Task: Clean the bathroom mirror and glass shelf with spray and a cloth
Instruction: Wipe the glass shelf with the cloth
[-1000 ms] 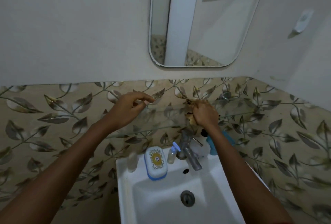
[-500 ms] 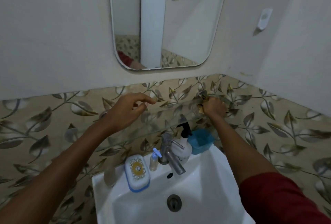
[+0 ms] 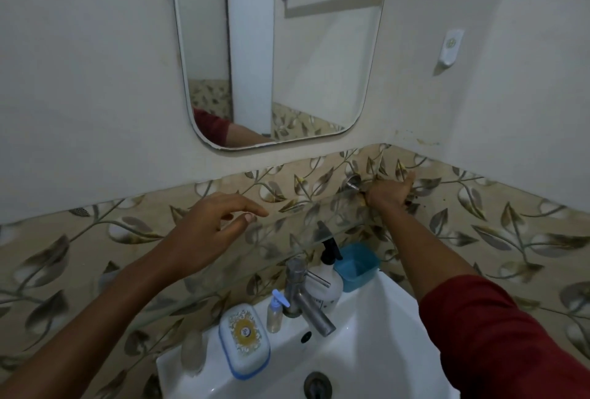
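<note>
Glass shelf (image 3: 287, 223) under right hand (image 3: 388, 191), its grip unclear; left hand (image 3: 210, 226) loosely open, empty

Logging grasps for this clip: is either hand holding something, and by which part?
The right hand presses a bunched cloth, mostly hidden under its palm, on the glass shelf. The left hand holds nothing.

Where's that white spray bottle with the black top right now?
The spray bottle stands on the back rim of the sink, just right of the tap and touching or nearly touching the blue tub, under the glass shelf.
</note>
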Tool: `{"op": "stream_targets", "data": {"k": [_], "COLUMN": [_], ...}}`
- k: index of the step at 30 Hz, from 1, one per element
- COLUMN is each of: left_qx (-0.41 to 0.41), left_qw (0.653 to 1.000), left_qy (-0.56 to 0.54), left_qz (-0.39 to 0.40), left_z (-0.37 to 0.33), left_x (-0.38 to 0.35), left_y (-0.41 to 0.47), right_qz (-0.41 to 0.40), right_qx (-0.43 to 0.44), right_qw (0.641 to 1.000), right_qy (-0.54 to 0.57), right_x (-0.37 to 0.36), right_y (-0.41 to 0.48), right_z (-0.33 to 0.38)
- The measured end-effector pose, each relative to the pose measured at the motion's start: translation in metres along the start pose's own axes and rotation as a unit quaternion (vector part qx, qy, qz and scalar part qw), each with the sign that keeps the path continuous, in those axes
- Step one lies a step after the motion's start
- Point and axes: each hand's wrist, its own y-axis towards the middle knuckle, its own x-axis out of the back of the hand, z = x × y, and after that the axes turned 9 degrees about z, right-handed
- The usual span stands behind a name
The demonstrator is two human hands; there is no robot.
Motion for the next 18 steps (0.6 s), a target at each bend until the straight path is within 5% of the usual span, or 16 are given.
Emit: {"op": "stream_targets", "data": {"k": [18], "left_qx": [0.015], "left_qw": [0.999], "left_qy": [-0.034], "left_qz": [0.010], "left_z": [0.009], "left_x": [0.003], "left_y": [-0.017], "right_qz": [-0.146], "right_qx": [0.018], "right_qw": [0.952], "right_qy": [0.270], "right_x": [-0.021], "right_y": [-0.050], "right_z": [-0.005]}}
